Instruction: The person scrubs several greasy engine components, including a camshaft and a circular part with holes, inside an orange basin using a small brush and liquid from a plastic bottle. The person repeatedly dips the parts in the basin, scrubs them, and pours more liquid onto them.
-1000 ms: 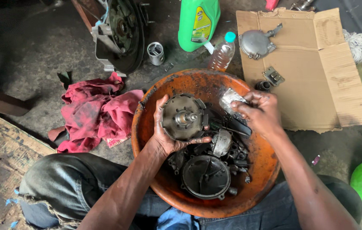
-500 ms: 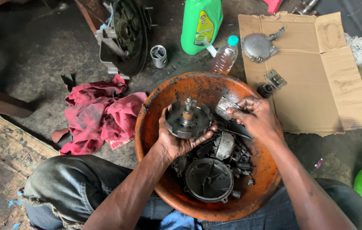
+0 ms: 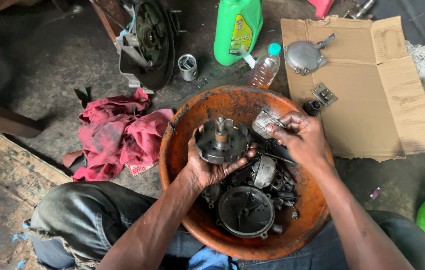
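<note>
In the orange basin (image 3: 182, 150), my left hand (image 3: 207, 167) clamps the heavy, oily flywheel rotor (image 3: 221, 143) by its rim; at three o'clock, my right hand (image 3: 300, 137) pinches a small metal part (image 3: 263, 123).

Your two hands fill the upper middle of an orange basin (image 3: 182, 150) between your knees. The left hand (image 3: 207, 167) grips a round rotor (image 3: 221, 142); the right hand (image 3: 300, 137) pinches a small grey part (image 3: 264, 122) just beside it, leaving only a narrow gap between them. Below them, dark engine parts (image 3: 272, 175) and a round cover (image 3: 245, 211) crowd the basin floor. The basin's far inner wall is bare. To the left, a red rag (image 3: 117, 132) covers the floor. Beyond the rim stand a small bottle (image 3: 265, 67) and a green jug (image 3: 237, 30). To the right, the cardboard (image 3: 372, 100) is mostly bare, with a grey cover (image 3: 302, 56) at its far corner.
</note>
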